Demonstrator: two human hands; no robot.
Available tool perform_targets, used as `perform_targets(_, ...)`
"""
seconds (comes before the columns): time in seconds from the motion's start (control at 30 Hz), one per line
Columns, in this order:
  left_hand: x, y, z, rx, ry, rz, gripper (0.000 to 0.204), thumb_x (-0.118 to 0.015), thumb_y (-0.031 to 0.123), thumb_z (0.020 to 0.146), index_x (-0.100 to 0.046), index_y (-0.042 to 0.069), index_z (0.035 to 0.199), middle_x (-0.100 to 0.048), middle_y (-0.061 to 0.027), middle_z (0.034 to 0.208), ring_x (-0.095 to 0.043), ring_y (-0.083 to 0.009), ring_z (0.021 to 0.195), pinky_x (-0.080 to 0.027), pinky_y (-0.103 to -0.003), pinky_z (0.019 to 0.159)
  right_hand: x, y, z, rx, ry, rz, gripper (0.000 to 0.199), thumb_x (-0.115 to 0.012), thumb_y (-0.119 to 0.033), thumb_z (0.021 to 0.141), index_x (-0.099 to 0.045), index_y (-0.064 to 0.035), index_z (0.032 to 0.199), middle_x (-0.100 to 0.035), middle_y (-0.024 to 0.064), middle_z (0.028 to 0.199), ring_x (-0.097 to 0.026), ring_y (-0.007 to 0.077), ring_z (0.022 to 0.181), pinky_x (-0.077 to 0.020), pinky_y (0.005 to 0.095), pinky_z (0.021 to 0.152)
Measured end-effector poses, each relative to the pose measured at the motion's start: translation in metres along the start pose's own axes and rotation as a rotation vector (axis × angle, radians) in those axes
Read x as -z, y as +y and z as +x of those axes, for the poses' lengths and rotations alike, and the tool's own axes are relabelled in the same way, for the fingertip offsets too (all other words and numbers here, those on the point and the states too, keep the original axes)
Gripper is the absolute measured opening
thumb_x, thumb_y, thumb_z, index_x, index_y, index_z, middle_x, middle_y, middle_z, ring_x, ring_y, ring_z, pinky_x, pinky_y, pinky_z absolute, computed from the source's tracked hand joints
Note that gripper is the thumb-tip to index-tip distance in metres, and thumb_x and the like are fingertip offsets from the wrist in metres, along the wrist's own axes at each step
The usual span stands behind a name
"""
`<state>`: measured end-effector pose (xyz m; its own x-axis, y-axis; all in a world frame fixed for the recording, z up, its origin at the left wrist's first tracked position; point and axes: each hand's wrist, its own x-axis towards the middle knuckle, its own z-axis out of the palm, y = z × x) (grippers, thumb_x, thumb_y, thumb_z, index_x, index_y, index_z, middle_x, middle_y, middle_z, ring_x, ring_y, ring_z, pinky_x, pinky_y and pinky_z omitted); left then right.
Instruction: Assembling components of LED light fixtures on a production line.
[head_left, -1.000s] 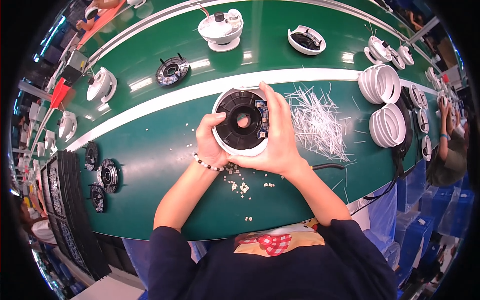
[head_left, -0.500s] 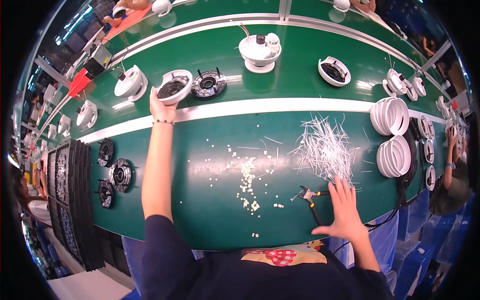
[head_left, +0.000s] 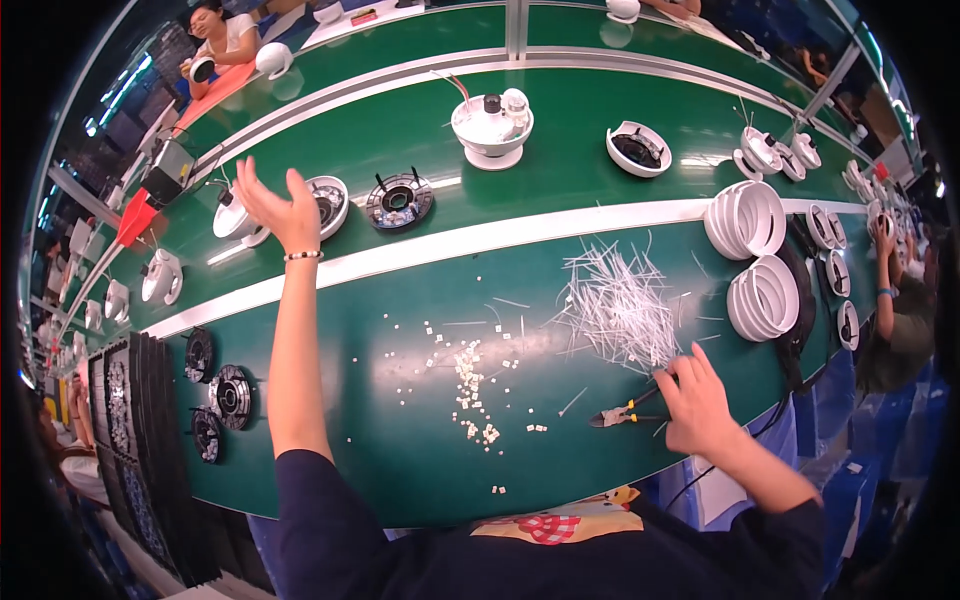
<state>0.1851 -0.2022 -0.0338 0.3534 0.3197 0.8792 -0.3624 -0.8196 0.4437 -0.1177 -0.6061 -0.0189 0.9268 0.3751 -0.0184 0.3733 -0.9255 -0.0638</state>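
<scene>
My left hand [head_left: 281,206] is stretched far out over the green belt, fingers spread and holding nothing. It hovers just left of a round black part in a white ring [head_left: 326,203] that lies on the belt. My right hand [head_left: 697,402] rests near the front edge of the table, fingers apart, its fingertips touching the handles of small yellow-and-black cutters [head_left: 618,413]. A heap of thin white plastic strips [head_left: 620,305] lies just beyond that hand. Small white cut-off bits [head_left: 470,378] are scattered across the middle of the green table [head_left: 400,450].
On the belt are a black disc [head_left: 398,200], a white housing with wires [head_left: 492,125] and a white-rimmed part [head_left: 638,148]. Two stacks of white rings [head_left: 752,255] stand at the right. Black round parts [head_left: 230,395] lie at the left. A co-worker [head_left: 890,320] sits at the right.
My left hand has let go of the white-ringed black part on the belt and opened beside it. My right hand has moved onto the cutters' handles.
</scene>
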Motion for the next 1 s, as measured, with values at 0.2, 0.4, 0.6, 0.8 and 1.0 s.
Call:
perform_targets(0.2, -0.05, 0.049, 0.011, -0.319, -0.131, -0.16, 0.04, -0.057, 0.012, 0.068, -0.052, 0.006, 0.107, -0.049, -0.0137, 0.117, -0.039, -0.0314, 0.114, -0.024, -0.044, 0.097, 0.082, 0.033, 0.121, 0.261, 0.479, -0.336, 0.04, -0.062, -0.009, 0.046, -0.049, -0.0011, 0.083, -0.046, 0.0167, 0.09, -0.047, 0.0294, 0.08, -0.0395, 0.039, 0.074)
perform_targets(0.4, -0.133, 0.069, -0.034, 0.004, -0.789, 0.066, 0.02, -0.062, 0.031, 0.071, -0.064, 0.018, 0.086, -0.051, -0.0052, 0.116, -0.032, -0.0292, 0.119, -0.022, -0.054, 0.093, 0.145, 0.07, 0.313, 0.416, 0.782, -0.669, 0.022, -0.064, -0.02, 0.052, -0.061, -0.007, 0.069, -0.057, 0.011, 0.074, -0.056, 0.0256, 0.077, -0.0439, 0.0358, 0.067)
perform_targets(0.6, -0.166, 0.086, -0.05, 0.138, -0.868, 0.071, 0.016, -0.062, 0.03, 0.071, -0.068, 0.016, 0.078, -0.052, -0.0087, 0.114, -0.033, -0.032, 0.118, -0.024, -0.052, 0.091, 0.109, 0.083, 0.418, 0.375, 0.343, -1.013, 0.038, -0.072, -0.018, 0.047, -0.06, -0.0109, 0.082, -0.051, 0.0017, 0.086, -0.047, 0.0157, 0.09, -0.0329, 0.0285, 0.08)
perform_targets(0.8, -0.184, 0.087, -0.047, 0.189, -0.858, -0.104, 0.011, -0.065, 0.024, 0.069, -0.068, 0.014, 0.073, -0.057, -0.0068, 0.106, -0.043, -0.0277, 0.109, -0.035, -0.048, 0.085, 0.097, 0.079, 0.428, 0.377, 0.176, -1.082, 0.04, -0.076, -0.026, 0.046, -0.062, -0.015, 0.082, -0.053, -0.0003, 0.087, -0.046, 0.0153, 0.093, -0.0302, 0.0311, 0.084)
perform_targets(1.0, -0.198, 0.103, -0.054, 0.21, -0.842, -0.119, 0.009, -0.066, 0.022, 0.069, -0.068, 0.014, 0.072, -0.058, -0.0062, 0.104, -0.045, -0.0259, 0.106, -0.037, -0.046, 0.084, 0.089, 0.094, 0.429, 0.377, 0.194, -1.072, 0.036, -0.076, -0.024, 0.045, -0.063, -0.0136, 0.078, -0.055, 0.0005, 0.085, -0.049, 0.0166, 0.092, -0.0358, 0.0289, 0.08)
